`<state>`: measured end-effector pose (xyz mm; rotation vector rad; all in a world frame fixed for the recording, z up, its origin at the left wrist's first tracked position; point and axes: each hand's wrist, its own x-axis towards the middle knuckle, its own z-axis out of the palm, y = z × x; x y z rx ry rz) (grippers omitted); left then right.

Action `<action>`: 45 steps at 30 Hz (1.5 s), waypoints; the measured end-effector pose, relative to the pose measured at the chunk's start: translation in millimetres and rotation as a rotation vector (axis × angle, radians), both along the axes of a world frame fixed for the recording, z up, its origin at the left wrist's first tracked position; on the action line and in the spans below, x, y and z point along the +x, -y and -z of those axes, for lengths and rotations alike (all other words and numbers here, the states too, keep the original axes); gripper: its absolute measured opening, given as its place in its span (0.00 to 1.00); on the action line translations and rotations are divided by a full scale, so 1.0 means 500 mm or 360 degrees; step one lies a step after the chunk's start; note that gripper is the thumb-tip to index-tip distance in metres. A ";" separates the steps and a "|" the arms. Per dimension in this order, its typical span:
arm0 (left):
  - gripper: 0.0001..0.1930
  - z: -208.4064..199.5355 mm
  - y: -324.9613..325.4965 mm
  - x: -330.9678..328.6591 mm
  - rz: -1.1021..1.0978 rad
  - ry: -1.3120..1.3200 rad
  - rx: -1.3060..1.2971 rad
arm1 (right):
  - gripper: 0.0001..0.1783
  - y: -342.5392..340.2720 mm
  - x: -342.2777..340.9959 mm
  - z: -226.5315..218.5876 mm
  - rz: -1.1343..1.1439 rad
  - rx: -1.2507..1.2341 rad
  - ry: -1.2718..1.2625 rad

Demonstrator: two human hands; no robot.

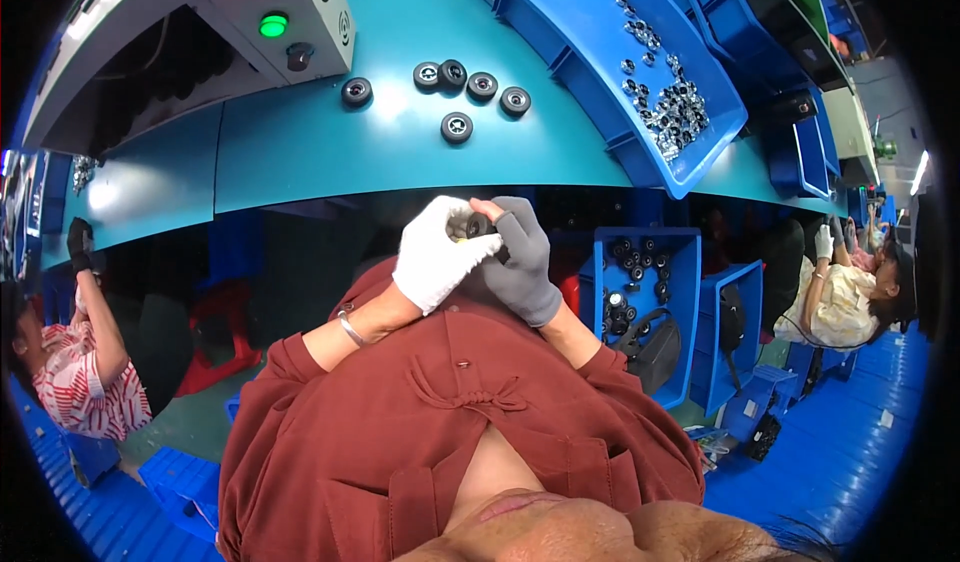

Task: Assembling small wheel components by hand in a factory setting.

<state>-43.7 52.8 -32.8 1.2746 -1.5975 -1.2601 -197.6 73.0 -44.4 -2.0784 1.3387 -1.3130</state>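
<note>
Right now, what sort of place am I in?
Probably a factory assembly line: small black wheels lie on a teal workbench, a blue bin holds shiny little parts, and other people are on both sides.

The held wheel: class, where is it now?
In the head view, the held wheel is near the centre, between the white-gloved left hand and grey-gloved right hand, below the table.

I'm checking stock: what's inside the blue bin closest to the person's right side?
The blue bin holds black wheels, some paler round pieces and a dark bag-like item toward its near end. Whatever lies beneath that item is covered.
</note>
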 end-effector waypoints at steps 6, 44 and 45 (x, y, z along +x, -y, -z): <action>0.23 -0.001 -0.015 -0.008 -0.0017 -0.0039 0.0022 | 0.24 -0.027 -0.002 0.020 0.0122 0.0166 0.0212; 0.22 -0.023 0.268 0.135 -0.0620 0.1269 -0.0724 | 0.15 0.138 -0.063 -0.048 0.0576 -0.0268 -0.0568; 0.20 -0.016 0.272 0.134 -0.0633 0.1205 -0.0843 | 0.16 0.136 -0.059 -0.054 0.0553 -0.0251 -0.0473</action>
